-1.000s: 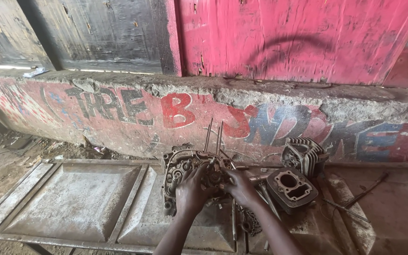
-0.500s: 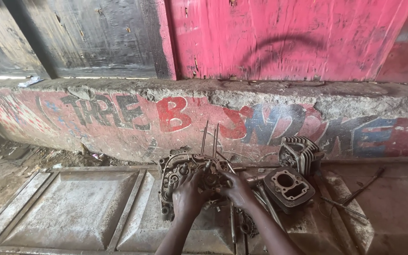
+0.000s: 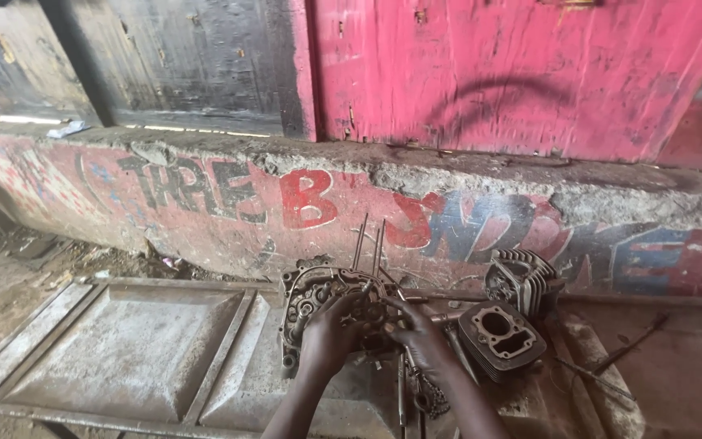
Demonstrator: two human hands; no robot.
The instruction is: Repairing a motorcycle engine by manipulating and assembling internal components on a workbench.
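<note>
While both hands work the engine crankcase (image 3: 318,313) | left hand (image 3: 330,337) curled on its near face | right hand (image 3: 420,337) pinching at its right edge, grip unclear | studs (image 3: 367,244) stand upright behind | cylinder block (image 3: 501,337) farther right

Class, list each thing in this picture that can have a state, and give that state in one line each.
Engine crankcase: opened, studs upright, on the metal panel.
Cylinder block: detached, bore facing up.
Cylinder head: detached, behind the block.
Left hand: resting on the crankcase.
Right hand: gripping its parts.

A red-painted wooden wall (image 3: 513,73) stands far right, dark weathered boards (image 3: 164,57) far left, above a painted concrete ledge (image 3: 286,195).
</note>
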